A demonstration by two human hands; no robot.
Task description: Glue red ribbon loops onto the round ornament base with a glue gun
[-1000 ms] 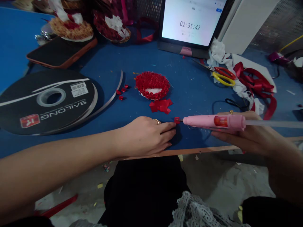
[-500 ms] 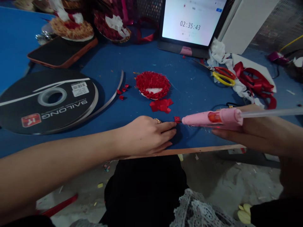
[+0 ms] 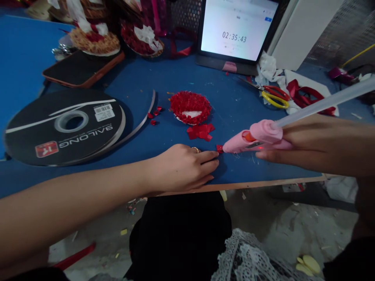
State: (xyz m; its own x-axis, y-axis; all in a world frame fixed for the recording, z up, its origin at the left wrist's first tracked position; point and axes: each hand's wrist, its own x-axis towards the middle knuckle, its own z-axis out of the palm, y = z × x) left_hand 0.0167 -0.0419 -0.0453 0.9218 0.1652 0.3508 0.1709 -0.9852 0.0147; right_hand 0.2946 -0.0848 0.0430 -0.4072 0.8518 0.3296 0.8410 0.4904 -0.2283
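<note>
My left hand rests on the blue table near its front edge, fingers pressed together, pinching a small red ribbon piece at the fingertips. My right hand grips a pink glue gun whose nozzle touches that red piece; a clear glue stick juts from its back, tilted up to the right. Behind them lies a round base covered in red ribbon petals with a bare white patch, and a small pile of red ribbon squares sits in front of it.
A large black ribbon spool lies at the left, a phone behind it. A tablet showing a timer stands at the back. Yellow and red scissors, red ribbon and white scraps lie at the right. Finished decorations are at back left.
My right hand has lifted and tilted the rear of the glue gun upward, nozzle staying at the red piece. My left hand has stayed still. The view shifted slightly.
</note>
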